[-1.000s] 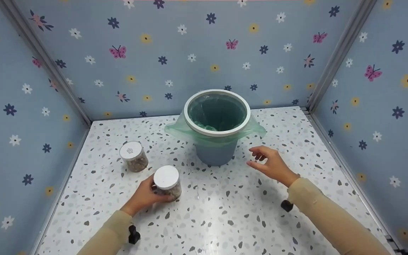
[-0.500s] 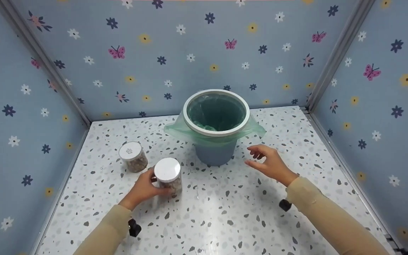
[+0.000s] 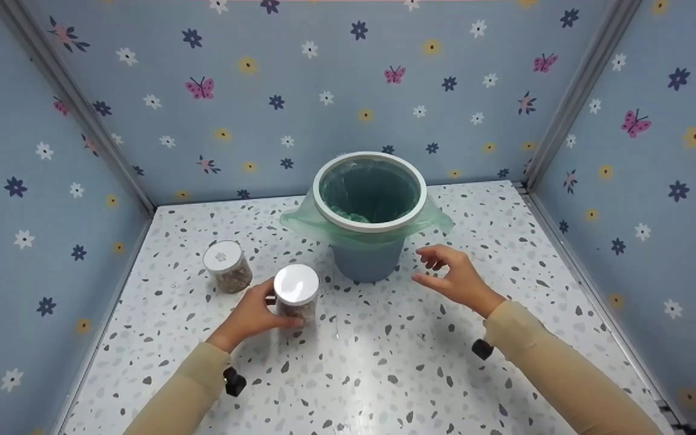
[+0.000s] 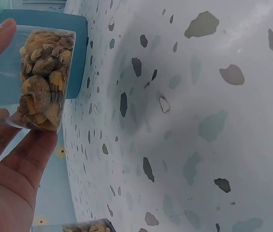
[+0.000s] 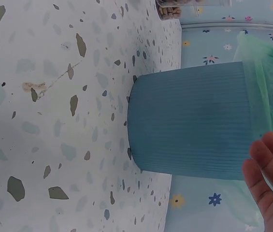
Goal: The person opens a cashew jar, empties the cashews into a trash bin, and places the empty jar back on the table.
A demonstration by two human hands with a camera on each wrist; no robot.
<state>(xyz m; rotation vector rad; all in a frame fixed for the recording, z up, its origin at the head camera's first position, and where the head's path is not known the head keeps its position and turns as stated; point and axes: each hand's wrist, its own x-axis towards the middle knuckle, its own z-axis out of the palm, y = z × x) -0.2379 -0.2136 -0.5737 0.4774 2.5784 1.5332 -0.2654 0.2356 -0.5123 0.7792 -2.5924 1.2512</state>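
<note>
My left hand grips a clear jar with a white lid, thumb on its near side and fingers round the back. Brown, dried-looking pieces fill the lower part of this jar, which hangs over the table. A second white-lidded jar of similar pieces stands on the table to the left. Right of the bin, my right hand hovers with loosely bent fingers and holds nothing. A green bag lines the blue bin and folds out under its white rim.
The speckled white tabletop extends under everything. Blue flowered panels enclose it at the back and both sides. Black wrist-camera mounts sit below both sleeves.
My left hand has raised the jar and carried it slightly away from me and to the right. The right hand has drifted a little left. The bin and second jar stay put.
</note>
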